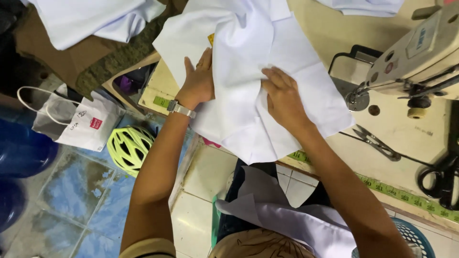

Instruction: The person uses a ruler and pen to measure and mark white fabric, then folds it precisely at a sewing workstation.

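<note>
Both hands press flat on the white cloth (248,71): left hand (198,81) and right hand (283,98) open-palmed, scissors (377,142) right of them.

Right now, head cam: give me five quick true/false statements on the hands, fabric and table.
1. Both hands rest on the white fabric. True.
2. The left hand wears a wristwatch. True.
3. The right hand holds the black scissors. False: the scissors lie untouched at the table's right edge.
4. A yellow-green bicycle helmet sits on the table. False: it lies on the floor.
5. A sewing machine stands right of the fabric. True.
</note>
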